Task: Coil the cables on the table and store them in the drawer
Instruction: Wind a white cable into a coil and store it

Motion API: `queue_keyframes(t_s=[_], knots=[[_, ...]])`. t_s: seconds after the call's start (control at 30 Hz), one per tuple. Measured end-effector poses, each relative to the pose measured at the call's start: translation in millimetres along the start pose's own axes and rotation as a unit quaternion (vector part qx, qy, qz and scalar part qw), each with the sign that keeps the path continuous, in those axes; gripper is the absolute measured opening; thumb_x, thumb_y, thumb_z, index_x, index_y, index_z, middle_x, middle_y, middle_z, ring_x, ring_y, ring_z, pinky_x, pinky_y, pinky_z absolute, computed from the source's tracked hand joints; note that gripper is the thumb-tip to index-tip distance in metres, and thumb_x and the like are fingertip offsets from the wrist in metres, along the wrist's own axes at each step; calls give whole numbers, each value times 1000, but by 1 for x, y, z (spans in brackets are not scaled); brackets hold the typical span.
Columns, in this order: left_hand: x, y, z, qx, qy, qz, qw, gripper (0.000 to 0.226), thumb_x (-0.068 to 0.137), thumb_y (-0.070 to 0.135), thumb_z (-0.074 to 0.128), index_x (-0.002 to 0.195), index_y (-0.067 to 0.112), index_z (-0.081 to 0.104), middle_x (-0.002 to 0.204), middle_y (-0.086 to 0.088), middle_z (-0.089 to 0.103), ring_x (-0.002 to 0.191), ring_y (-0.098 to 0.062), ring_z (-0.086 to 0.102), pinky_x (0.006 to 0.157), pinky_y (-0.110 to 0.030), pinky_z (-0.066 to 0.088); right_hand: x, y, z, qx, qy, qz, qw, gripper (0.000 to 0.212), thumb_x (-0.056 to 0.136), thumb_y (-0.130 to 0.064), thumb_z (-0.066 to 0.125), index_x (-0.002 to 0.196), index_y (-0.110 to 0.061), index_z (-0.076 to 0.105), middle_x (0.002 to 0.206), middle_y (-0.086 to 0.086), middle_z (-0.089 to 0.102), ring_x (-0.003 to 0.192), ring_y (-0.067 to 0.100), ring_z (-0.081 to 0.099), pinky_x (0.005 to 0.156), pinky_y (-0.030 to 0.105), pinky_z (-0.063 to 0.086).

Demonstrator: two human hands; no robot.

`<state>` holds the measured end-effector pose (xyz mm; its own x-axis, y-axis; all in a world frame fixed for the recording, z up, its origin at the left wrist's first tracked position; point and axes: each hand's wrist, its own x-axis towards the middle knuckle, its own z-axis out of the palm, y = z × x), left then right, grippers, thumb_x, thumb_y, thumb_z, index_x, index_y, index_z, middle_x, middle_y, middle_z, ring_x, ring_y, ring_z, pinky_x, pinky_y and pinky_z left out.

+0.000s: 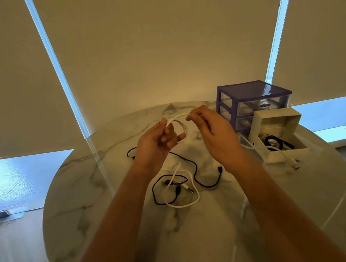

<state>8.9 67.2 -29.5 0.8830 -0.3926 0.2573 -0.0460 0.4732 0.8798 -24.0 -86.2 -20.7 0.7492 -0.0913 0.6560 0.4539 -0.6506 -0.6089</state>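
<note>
In the head view, a white cable (178, 119) is held up above a round marble table (90, 202) by both hands. The left hand (158, 141) is curled around a small coil of it, with the loops hanging past the fingers, and the right hand (212, 130) pinches the free end of the same cable at the top of the loop, so that the two hands are kept close together but apart, joined only by the short arc of cable between them. Below the hands, on the table, a long black cable (196, 171) is laid out in loose curves, and nearer the person a second white cable (192, 200) and a shorter black cable (159, 193) are tangled over one another. To the right, a small purple drawer unit (251, 96) with clear drawers is seen standing near the table's far edge. Just in front of it, an open white box (276, 120) is set on the table; coiled black and white cables are seen inside it, and one white cable end (293, 162) is draped over its near wall onto the table. Behind the table, drawn window blinds (159, 37) are seen.
</note>
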Motion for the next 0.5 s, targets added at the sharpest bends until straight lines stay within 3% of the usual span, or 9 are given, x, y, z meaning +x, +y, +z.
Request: queue_keyframes(t_s=[0.1, 0.2, 0.33, 0.5], knots=[[1, 8, 1, -104, 15, -34, 994, 40, 102, 28, 38, 66, 13, 42, 56, 3, 24, 48, -11, 27, 79, -32, 53, -2, -7, 4, -62, -13, 14, 998, 26, 100, -38, 40, 105, -22, 60, 87, -6, 64, 75, 14, 58, 62, 33, 44], [2, 15, 5, -158, 6, -43, 986, 36, 100, 27, 41, 66, 15, 39, 56, 3, 24, 48, -10, 25, 76, -29, 54, -1, -15, 10, -46, -18, 18, 999, 26, 102, -33, 40, 118, -25, 59, 86, 0, 66, 73, 16, 59, 62, 32, 45], [4, 18, 10, -149, 6, -40, 988, 35, 101, 23, 38, 66, 17, 35, 54, 4, 25, 46, -9, 25, 73, -26, 55, 5, -25, 13, -25, -13, 26, 999, 29, 101, -24, 39, 118, -23, 63, 104, -3, 63, 92, 14, 58, 78, 34, 47], [-1, 12, 5, -138, 6, -58, 989, 38, 101, 23, 37, 64, 17, 35, 56, 3, 21, 51, -11, 20, 63, -25, 52, -4, -23, 14, -133, -54, 33, 989, 33, 101, -41, 36, 106, -27, 65, 89, -10, 47, 77, 12, 52, 65, 30, 39]])
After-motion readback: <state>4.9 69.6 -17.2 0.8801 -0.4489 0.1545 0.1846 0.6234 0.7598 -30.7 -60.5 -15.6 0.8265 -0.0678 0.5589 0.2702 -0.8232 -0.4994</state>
